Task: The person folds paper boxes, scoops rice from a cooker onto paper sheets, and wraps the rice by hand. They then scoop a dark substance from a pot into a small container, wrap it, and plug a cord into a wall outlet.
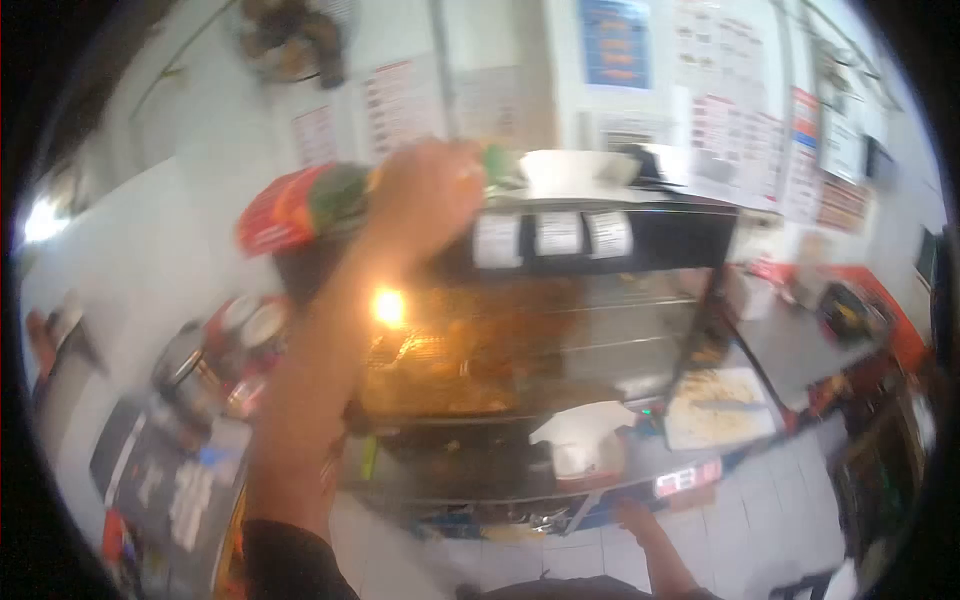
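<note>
My left hand (425, 195) is raised to the top of a glass-fronted food warmer (690, 225). Its fingers are bent and blurred, and whatever they touch is hidden. Red and green plastic packaging (290, 210) lies to the left of this hand, and a small green item (500, 165) shows just right of it. My right hand (640, 520) is low, near the front edge of the warmer's ledge, with its fingers smeared. Just above it, a white open paper food box (588, 440) stands on the ledge. Another white folded box (580, 175) sits on top of the warmer.
A lamp (388, 307) glows inside the warmer. At right, a white board (720, 410) carries crumbs and what looks like a knife. Pots and containers (190, 370) crowd the left side. A fan (292, 40) hangs on the wall. A red-edged counter (890, 310) stands far right.
</note>
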A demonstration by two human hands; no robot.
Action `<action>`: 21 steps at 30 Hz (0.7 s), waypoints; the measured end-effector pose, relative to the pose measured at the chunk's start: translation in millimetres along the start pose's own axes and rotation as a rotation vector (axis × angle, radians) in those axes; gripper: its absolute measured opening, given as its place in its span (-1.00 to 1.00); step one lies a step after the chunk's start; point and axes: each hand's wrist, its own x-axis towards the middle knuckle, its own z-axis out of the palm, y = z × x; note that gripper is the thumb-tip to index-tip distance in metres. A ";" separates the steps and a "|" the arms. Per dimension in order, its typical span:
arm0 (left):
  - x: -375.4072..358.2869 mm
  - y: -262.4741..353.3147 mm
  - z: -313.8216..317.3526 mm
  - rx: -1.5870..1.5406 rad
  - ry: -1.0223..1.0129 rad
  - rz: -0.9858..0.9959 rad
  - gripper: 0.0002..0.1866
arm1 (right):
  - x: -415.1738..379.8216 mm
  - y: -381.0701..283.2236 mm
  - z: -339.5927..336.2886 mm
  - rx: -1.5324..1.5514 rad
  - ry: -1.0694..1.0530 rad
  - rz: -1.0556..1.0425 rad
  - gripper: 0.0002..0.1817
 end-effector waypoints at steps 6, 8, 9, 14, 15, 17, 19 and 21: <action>145.6 -230.8 243.4 -0.251 -0.119 -0.012 -0.48 | -169.5 50.9 26.9 0.336 0.665 0.081 -0.47; 172.0 -230.8 286.8 -0.193 -0.255 -0.089 -0.48 | -215.1 92.5 41.3 0.377 0.835 0.213 -0.52; 177.2 -221.1 295.7 -0.150 -0.302 -0.137 -0.48 | -237.9 112.9 51.6 0.421 0.896 0.270 -0.56; 187.6 -159.2 314.6 -0.084 -0.438 -0.254 -0.48 | -310.9 144.3 106.9 0.587 1.244 0.300 -0.64; 191.3 -155.5 318.3 -0.085 -0.451 -0.259 -0.48 | -312.0 147.7 114.4 0.605 1.274 0.292 -0.64; 191.6 -143.4 320.6 -0.085 -0.476 -0.264 -0.48 | -313.8 150.4 122.0 0.630 1.256 0.310 -0.62; 191.7 -134.1 324.2 -0.087 -0.498 -0.261 -0.48 | -314.3 143.3 123.8 0.634 1.233 0.313 -0.60; 197.2 -127.3 322.5 -0.081 -0.517 -0.259 -0.48 | -308.9 130.8 120.6 0.620 1.186 0.304 -0.58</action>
